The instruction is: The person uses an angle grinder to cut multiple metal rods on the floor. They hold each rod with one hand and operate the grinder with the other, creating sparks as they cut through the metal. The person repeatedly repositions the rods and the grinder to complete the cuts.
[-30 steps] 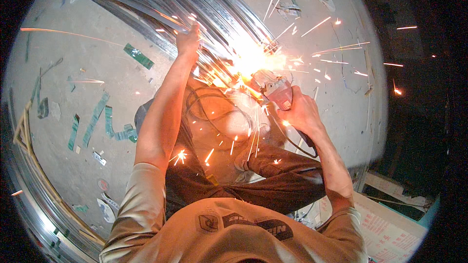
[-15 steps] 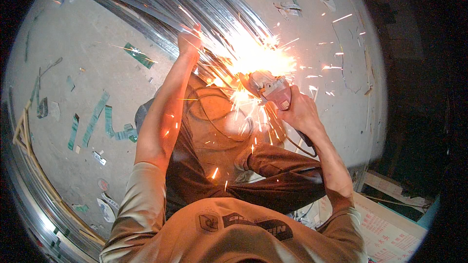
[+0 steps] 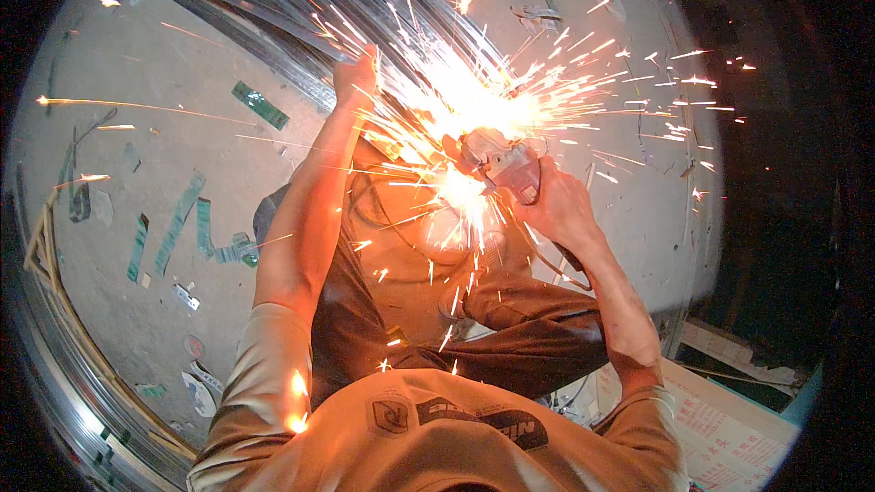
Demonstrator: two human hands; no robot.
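Note:
My right hand (image 3: 558, 207) is wrapped round the body of an angle grinder (image 3: 512, 169), whose head points up and left. A white-hot burst of sparks hides the grinder's disc and the spot it touches on a bundle of long grey metal bars (image 3: 319, 0). The bars run from the upper left toward the middle. My left hand (image 3: 355, 80) is closed on bars at the bundle's near edge, left of the glare; glare partly covers its fingers. Sparks also drop toward my shoe and trouser legs (image 3: 510, 333).
Green strips (image 3: 179, 219) and scraps lie scattered on the concrete floor at the left. More metal lengths (image 3: 82, 410) and thin wooden strips (image 3: 55, 282) line the left rim. A printed cardboard box (image 3: 720, 428) stands at the lower right. The grinder's cable (image 3: 561, 273) trails below my right hand.
The sparks have spread much wider, to the left and right and down onto my left sleeve. The grinder has shifted very slightly left; my left hand stays in place.

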